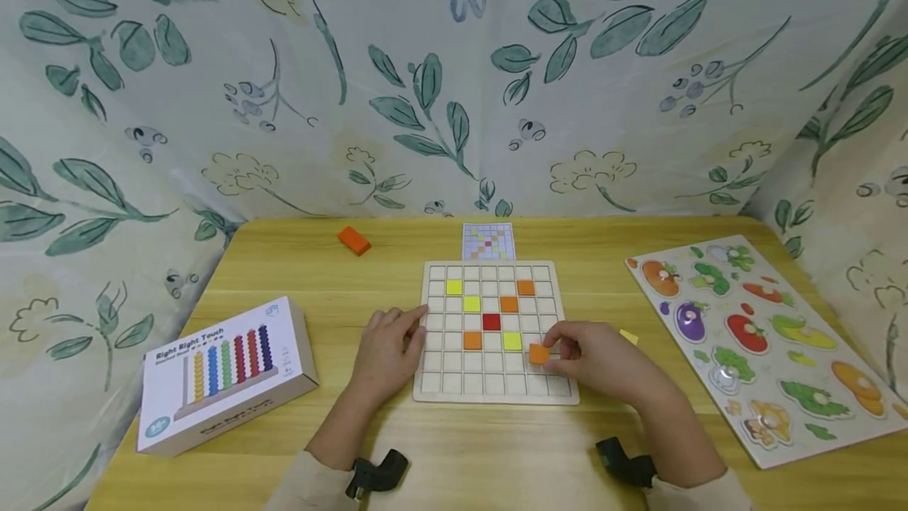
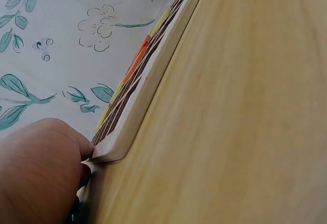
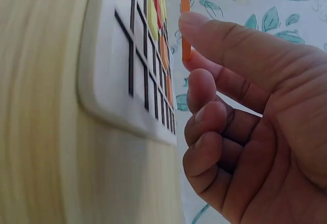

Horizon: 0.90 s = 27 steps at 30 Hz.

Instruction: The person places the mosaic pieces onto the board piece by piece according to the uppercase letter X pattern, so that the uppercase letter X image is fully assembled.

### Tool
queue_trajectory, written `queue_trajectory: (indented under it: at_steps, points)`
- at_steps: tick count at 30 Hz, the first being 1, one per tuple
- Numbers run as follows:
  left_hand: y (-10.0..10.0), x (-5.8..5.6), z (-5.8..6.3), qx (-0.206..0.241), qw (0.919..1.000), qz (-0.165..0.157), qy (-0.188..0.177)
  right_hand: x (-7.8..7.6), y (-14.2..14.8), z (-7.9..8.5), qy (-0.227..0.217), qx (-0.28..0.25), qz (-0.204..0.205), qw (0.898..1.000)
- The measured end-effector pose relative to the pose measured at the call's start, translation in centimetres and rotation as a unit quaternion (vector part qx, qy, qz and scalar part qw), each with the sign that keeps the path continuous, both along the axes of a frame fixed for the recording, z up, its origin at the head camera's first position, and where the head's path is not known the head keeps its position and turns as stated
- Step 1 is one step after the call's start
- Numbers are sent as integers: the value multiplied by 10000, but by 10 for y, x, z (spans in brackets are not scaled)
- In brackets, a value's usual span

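A pale wooden grid board lies on the table with yellow, orange and red square tiles in some of its cells. Between thumb and fingertip my right hand pinches an orange square tile, held above the lower right part of the grid. The right wrist view shows this tile edge-on, raised off the board, with the other fingers curled below. My left hand rests at the board's left side, fingertips touching its edge. In the left wrist view, that hand meets the board's rim.
A printed grid card lies behind the board. An orange block sits back left, a yellow piece beyond the right hand. A boxed bead toy stands left; a vegetable puzzle board lies right. Patterned cloth hangs behind the table.
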<state>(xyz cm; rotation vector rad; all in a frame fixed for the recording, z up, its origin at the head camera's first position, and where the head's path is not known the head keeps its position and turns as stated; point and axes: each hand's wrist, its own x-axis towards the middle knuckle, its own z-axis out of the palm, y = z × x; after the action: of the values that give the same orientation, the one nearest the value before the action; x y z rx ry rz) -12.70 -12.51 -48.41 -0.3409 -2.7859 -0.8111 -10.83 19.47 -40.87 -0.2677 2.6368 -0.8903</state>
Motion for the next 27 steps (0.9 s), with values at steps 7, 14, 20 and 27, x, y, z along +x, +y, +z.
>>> queue_trajectory:
  at_steps: [7, 14, 20, 27]
  points:
    - [0, -1, 0, 8, 10000, 23, -17, -2, -31, -3, -29, 107, 154, 9998]
    - [0, -2, 0, 34, 10000, -18, -65, -5, -61, -13, 301, -141, 653, 9973]
    - [-1, -2, 0, 12, 10000, -15, -88, -6, -86, -19, 469, -136, 832, 9953]
    - [0, -2, 0, 39, 9999, -29, -95, -5, -102, -23, 712, 59, 732, 9948]
